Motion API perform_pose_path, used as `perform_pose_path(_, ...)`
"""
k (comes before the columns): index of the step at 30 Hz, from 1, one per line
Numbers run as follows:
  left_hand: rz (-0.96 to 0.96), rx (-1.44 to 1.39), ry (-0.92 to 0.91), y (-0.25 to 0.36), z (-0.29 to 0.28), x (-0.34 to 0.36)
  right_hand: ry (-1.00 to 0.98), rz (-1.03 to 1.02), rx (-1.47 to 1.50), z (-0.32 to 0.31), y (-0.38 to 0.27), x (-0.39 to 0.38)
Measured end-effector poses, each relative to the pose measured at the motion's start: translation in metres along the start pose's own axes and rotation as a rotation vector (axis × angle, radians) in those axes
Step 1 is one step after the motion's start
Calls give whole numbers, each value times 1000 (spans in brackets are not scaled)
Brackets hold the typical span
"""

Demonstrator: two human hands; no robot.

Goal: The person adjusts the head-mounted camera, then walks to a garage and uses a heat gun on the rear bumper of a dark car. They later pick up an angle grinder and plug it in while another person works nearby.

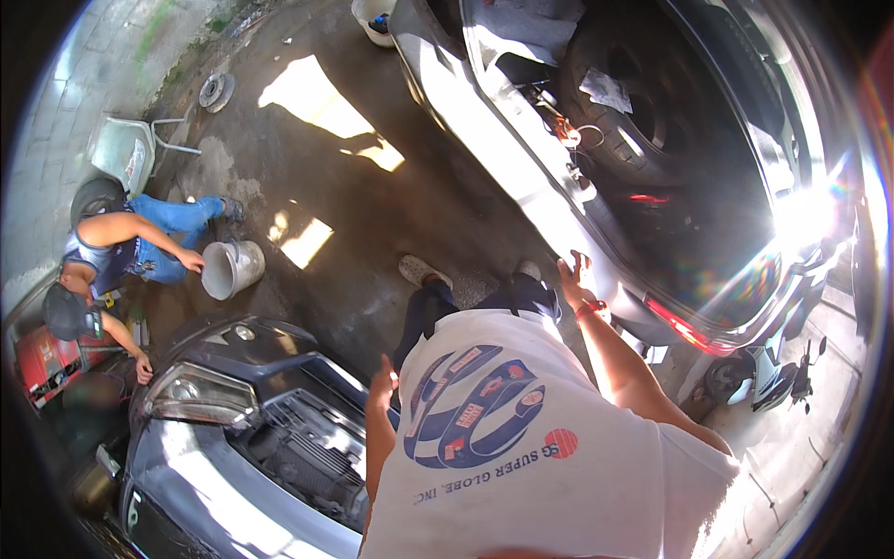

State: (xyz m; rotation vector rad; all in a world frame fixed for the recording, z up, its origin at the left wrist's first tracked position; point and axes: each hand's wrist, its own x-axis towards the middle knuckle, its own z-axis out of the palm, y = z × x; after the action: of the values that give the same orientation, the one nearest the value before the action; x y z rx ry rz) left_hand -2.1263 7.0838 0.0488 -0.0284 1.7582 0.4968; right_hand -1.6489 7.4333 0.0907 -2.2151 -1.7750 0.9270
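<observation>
My right hand (579,282), with a red bracelet at the wrist, is raised beside the silver body of a car (549,200). Its fingers are apart and nothing shows in them; I cannot tell whether they touch the bodywork. Inside that car's open back lie a large tyre (605,135) and a sheet of paper (607,91). At my left side hangs my left hand (383,382), seen edge-on with most of its fingers hidden. It is nearest to a dark car front (307,447), which has its headlight (200,393) and a finned radiator-like part exposed.
A co-worker (112,233) in a cap sits at the left, one hand by a white bucket (233,268), the other near the headlight. A white chair (126,154), a round metal part (216,92) and another bucket (374,23) stand farther off. A motorcycle (773,377) is at the right.
</observation>
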Motion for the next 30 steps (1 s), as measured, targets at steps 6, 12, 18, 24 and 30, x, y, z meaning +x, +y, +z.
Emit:
perform_pose_path(6, 896, 586, 277, 367, -140, -121, -259, 339, -76, 15, -64, 1)
perform_pose_path(12, 2071, 295, 310, 626, -191, -297, -335, 420, 22, 26, -163, 15)
perform_pose_path(18, 2510, 418, -376, 709, -140, -321, -316, 317, -69, 67, -241, 69)
perform_pose_path(24, 2562, 468, -900, 798, -100, -309, -118, 279, 179, 87, -304, 129)
perform_pose_path(30, 2695, 378, -1512, 854, -43, -313, 153, 365, 462, 72, -340, 71)
